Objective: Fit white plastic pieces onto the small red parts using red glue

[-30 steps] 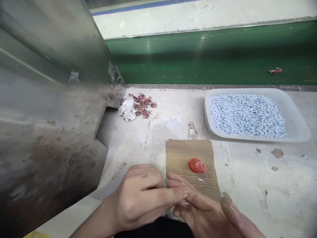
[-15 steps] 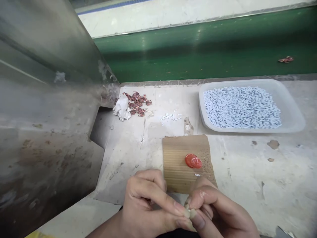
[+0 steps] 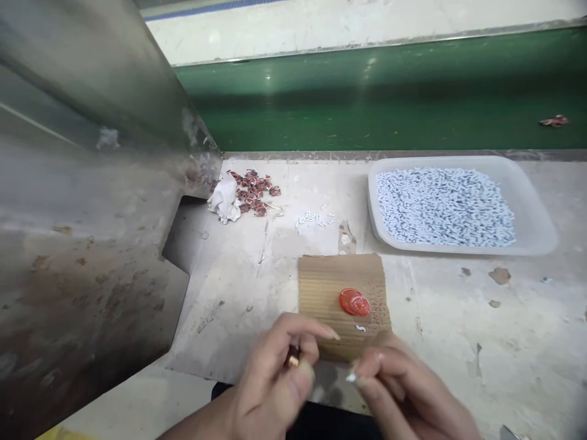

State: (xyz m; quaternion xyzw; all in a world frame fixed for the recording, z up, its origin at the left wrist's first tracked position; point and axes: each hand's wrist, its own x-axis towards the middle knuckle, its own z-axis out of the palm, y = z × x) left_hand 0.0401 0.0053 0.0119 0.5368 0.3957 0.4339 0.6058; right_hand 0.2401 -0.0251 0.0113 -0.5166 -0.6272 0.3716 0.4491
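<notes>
My right hand (image 3: 403, 385) pinches a small white curved piece (image 3: 351, 377) between thumb and index finger. To its left is my left hand (image 3: 279, 373), its index finger stretched out and the other fingers curled around a small dark-red and tan piece (image 3: 294, 358). Most of that piece is hidden by the fingers. Just beyond both hands lies a cardboard piece (image 3: 321, 275), bearing a glossy red blob of paste (image 3: 354, 302) and one loose white curved piece (image 3: 360, 329).
A translucent plastic tub (image 3: 534, 214) full of pale blue-white pieces stands at the right. Several loose white pieces (image 3: 314, 219) lie left of it. Further left are dark-red pieces (image 3: 257, 192) and crumpled white tissue (image 3: 224, 198). A metal panel (image 3: 92, 244) borders the left; a green belt (image 3: 367, 98) runs behind.
My hands have moved apart, and the white piece now shows in my right fingertips. My left index finger has straightened. The dark-red cluster on the green belt has shifted right.
</notes>
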